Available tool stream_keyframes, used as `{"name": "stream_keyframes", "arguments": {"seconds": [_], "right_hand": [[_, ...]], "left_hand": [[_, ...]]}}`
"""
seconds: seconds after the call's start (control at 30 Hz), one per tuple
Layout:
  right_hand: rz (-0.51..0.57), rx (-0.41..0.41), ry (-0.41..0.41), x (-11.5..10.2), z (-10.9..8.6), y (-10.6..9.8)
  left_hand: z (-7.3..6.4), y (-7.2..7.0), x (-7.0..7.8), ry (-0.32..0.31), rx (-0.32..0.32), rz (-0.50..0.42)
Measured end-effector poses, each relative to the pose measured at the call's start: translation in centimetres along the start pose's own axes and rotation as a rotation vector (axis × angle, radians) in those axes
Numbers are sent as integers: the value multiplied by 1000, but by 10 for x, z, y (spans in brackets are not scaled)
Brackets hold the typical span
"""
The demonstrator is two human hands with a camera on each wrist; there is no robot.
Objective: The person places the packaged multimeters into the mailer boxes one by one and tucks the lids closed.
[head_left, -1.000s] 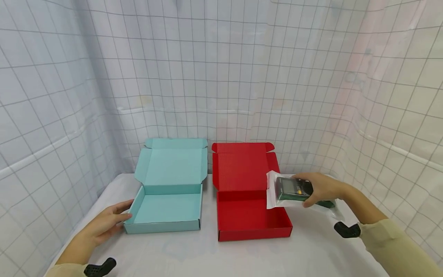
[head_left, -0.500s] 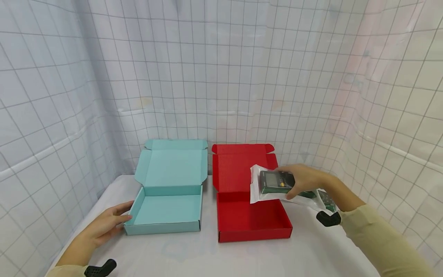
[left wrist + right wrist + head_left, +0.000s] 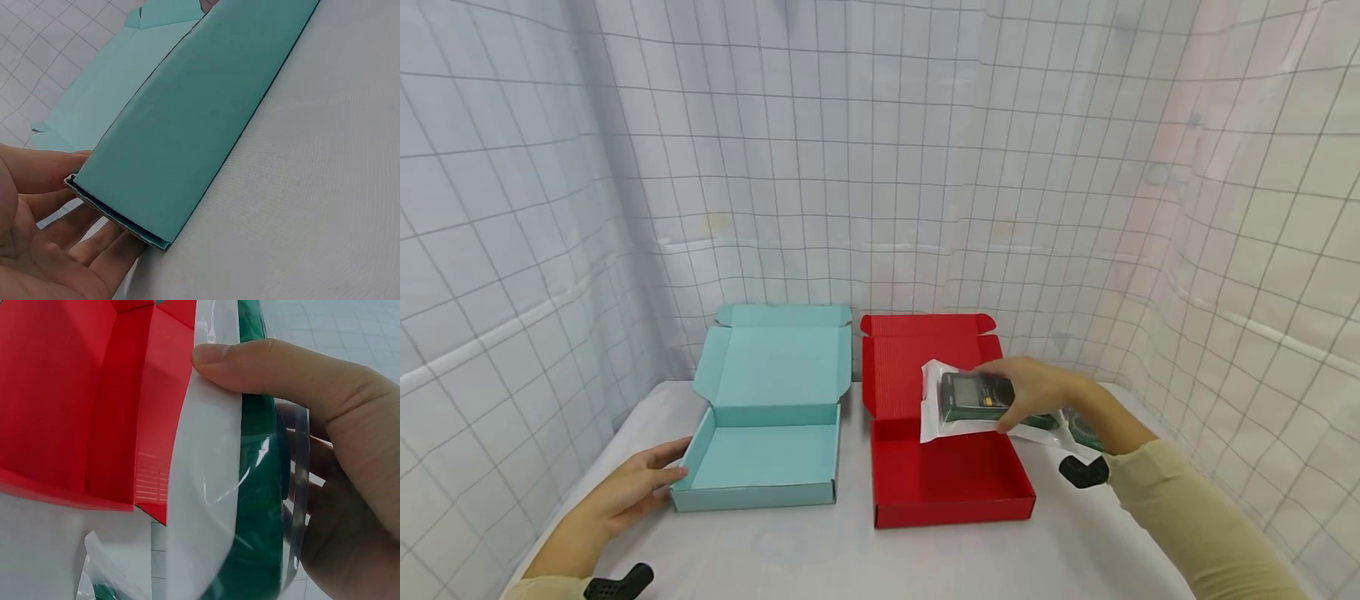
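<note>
My right hand (image 3: 1022, 387) grips a multimeter (image 3: 967, 394) in a clear and white plastic bag, tilted above the back right of the open red box (image 3: 953, 512). In the right wrist view the thumb lies across the multimeter bag's white side (image 3: 206, 444), and the other fingers are partly hidden behind it. At the open teal box (image 3: 752, 497), my left hand (image 3: 628, 487) touches the left wall. In the left wrist view its thumb reaches over the rim at the teal box's corner (image 3: 125, 187), with the other fingers fairly straight along the outside.
Another green thing in a clear bag (image 3: 1084, 429) lies right of the red box, partly hidden by the right forearm. The lids of both boxes stand raised at the back. Gridded curtains (image 3: 880, 167) close in the white-covered table (image 3: 805, 558) at the back and sides.
My right hand has carried the bagged multimeter leftward, from the red box's right edge to over its back part. The bagged thing on the right has come into view. My left hand stays put.
</note>
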State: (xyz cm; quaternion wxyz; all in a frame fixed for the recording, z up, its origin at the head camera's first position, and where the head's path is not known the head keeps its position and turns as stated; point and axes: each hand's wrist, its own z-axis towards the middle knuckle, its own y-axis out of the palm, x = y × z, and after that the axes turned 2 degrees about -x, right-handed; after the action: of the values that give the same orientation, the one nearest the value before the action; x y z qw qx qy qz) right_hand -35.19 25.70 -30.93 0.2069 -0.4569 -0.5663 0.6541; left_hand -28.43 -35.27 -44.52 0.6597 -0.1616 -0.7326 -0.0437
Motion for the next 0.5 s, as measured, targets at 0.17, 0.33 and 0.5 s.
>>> {"name": "stream_keyframes", "arguments": {"seconds": [0.17,0.33,0.5], "right_hand": [[9,2,3,-5,7,3],[19,-3,-14,-14,15,6],[24,1,-50,-25,24,9]], "left_hand": [[1,0,0,8,9,11],[1,0,0,-2,6,-1],[3,0,0,-12,8,-26]]}}
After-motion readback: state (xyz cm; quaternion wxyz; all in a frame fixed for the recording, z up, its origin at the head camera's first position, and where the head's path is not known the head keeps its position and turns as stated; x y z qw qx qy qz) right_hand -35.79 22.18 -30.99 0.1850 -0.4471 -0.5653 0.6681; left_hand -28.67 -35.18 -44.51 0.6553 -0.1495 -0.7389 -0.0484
